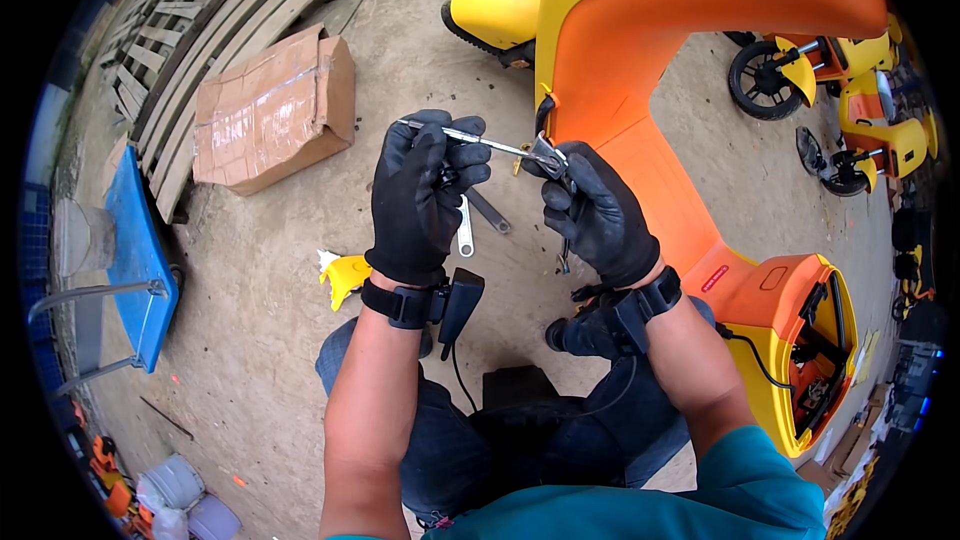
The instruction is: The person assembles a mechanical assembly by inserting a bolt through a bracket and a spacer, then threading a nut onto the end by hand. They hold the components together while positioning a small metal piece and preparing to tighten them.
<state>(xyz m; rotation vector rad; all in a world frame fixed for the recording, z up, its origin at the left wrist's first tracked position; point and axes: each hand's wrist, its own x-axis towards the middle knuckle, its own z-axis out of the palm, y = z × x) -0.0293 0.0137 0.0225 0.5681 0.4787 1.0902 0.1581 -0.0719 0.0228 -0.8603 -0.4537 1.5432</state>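
Observation:
My left hand (418, 202), in a black glove, is closed around a slim silver metal rod-like tool (497, 147) whose exact kind I cannot make out. The rod slants from above the left fingers across to my right hand (597, 215). That hand, gloved too, pinches a small shiny metal piece (546, 155) between thumb and fingers, where the rod's end meets it. Below the left fingers a silver wrench (465, 232) lies on the floor beside a dark-handled tool (489, 212). An orange and yellow scooter (640, 160) stands close to my right hand.
A cardboard box (268, 112) rests by wooden pallets (200, 50) at the far left. Nearer stands a blue hand cart (140, 260). A yellow plastic part (346, 278) lies left of my knees. More yellow scooters (880, 130) line the right; an open scooter compartment (820, 370) is near my right elbow.

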